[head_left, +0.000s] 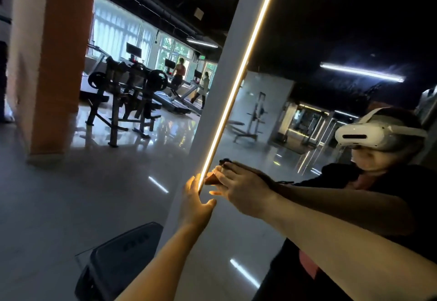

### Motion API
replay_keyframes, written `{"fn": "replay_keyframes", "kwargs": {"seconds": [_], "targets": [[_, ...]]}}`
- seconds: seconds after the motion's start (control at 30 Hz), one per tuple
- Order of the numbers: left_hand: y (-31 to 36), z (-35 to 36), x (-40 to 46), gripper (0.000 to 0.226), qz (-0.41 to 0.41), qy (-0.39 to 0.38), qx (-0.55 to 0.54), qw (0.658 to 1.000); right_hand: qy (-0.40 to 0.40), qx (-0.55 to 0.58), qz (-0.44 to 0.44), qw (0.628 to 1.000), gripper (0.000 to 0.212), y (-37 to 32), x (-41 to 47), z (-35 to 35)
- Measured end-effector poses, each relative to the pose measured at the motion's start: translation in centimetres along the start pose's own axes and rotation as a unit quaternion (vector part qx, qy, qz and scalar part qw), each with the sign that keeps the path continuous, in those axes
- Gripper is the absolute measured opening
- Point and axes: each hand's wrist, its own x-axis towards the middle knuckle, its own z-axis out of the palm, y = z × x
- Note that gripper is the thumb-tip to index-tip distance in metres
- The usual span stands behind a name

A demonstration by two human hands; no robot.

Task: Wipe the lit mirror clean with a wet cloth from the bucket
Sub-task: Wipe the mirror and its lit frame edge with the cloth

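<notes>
Fingers (214, 202) of the left hand (196, 203) wrap the mirror's (307, 40) lit left edge, thumb on the glass side, while the right hand (243, 190) presses a brownish cloth (211, 179) to the glass just beside the light strip (238, 76), fingers lying fairly straight over it so most of the cloth is hidden. Only the mirror's left part shows, cut off at the top and right edges, dark and reflecting a person in a white headset (371, 133). Left of the mirror, a glossy floor (47, 194) carries an orange pillar (52, 59), weight machines (127, 92) and, at its foot, a dark bucket (118, 260) only dimly made out.
</notes>
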Motion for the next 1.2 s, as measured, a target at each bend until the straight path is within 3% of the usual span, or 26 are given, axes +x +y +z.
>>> {"fn": "replay_keyframes", "kwargs": {"seconds": [0.03, 0.17, 0.2, 0.3, 0.37, 0.43, 0.5, 0.6, 0.7, 0.8, 0.87, 0.93, 1.03, 1.13, 1.2], "targets": [[0.4, 0.0, 0.0, 0.078, 0.007, -0.02, -0.001, 1.0, 0.017, -0.012, 0.007, 1.0, 0.037, 1.3, -0.2, -0.4], [1.3, 0.6, -0.4, 0.082, 0.038, -0.07, -0.013, 0.997, 0.09, -0.025, 0.278, 0.956, 0.052, 9.9, 0.9, -2.9], [1.1, 1.0, -0.5, 0.082, 0.038, -0.073, -0.013, 0.996, 0.102, -0.025, 0.309, 0.945, 0.053, 10.6, 0.5, -3.2], [-0.1, 2.2, -1.4, 0.078, 0.013, -0.055, -0.025, 0.998, 0.115, -0.028, 0.262, 0.958, 0.055, 5.7, -1.6, -1.7], [-1.2, 2.7, -2.4, 0.075, -0.022, -0.056, -0.03, 0.998, 0.084, 0.029, 0.172, 0.981, 0.051, -0.8, -4.0, 0.2], [-1.8, 2.8, -3.8, 0.071, -0.067, -0.104, -0.087, 0.989, 0.008, 0.066, 0.038, 0.997, 0.042, -5.2, -6.7, 0.8], [-1.9, 2.6, -4.6, 0.07, -0.083, -0.161, -0.129, 0.975, -0.016, 0.066, -0.004, 0.998, 0.048, -4.5, -7.9, 0.0], [-2.1, 2.7, -4.6, 0.089, -0.105, -0.177, -0.129, 0.97, 0.078, 0.061, 0.176, 0.979, 0.066, 2.2, -6.9, -1.7], [-2.1, 3.2, -4.9, 0.101, -0.108, -0.16, -0.117, 0.974, 0.117, 0.063, 0.291, 0.947, 0.049, 6.2, -7.0, -3.0], [-2.2, 3.6, -5.1, 0.099, -0.095, -0.143, -0.112, 0.979, 0.1, 0.064, 0.189, 0.975, 0.044, 0.3, -9.3, -0.9], [-2.5, 3.7, -5.1, 0.092, -0.09, -0.136, -0.116, 0.98, 0.035, 0.081, 0.051, 0.995, 0.046, -5.3, -11.6, 0.4], [-2.6, 3.5, -5.1, 0.087, -0.09, -0.143, -0.132, 0.977, -0.016, 0.091, -0.002, 0.996, 0.047, -7.2, -12.3, 0.6], [-2.7, 2.8, -5.0, 0.081, -0.089, -0.163, -0.16, 0.97, 0.024, 0.087, 0.124, 0.988, 0.051, -4.1, -10.0, 0.0], [-2.9, 2.7, -5.0, 0.074, -0.085, -0.16, -0.165, 0.969, 0.069, 0.095, 0.262, 0.958, 0.069, -1.1, -8.4, -0.8], [-3.0, 2.9, -5.0, 0.067, -0.084, -0.151, -0.181, 0.968, 0.084, 0.09, 0.244, 0.962, 0.063, -3.0, -8.0, -0.1]]}}
